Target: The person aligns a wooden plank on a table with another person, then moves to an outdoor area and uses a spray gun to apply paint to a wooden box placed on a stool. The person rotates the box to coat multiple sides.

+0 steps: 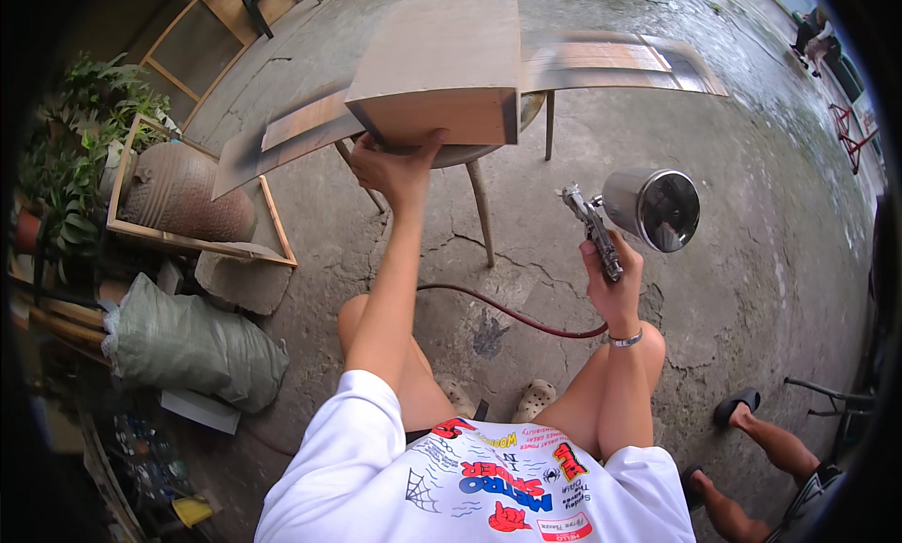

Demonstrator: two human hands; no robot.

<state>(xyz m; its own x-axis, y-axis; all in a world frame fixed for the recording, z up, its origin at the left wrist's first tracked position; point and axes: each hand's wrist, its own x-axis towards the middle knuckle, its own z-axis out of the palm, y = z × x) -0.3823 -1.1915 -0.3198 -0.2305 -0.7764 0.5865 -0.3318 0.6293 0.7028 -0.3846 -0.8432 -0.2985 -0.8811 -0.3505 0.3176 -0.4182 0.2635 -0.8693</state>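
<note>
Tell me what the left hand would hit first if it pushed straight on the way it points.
The left hand already touches the near face of the wooden box, so it meets that first. Depth is unclear beyond.

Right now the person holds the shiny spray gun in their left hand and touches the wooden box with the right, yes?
No, the hands are swapped. In the head view the right hand holds the spray gun, and the left hand touches the wooden box.
</note>
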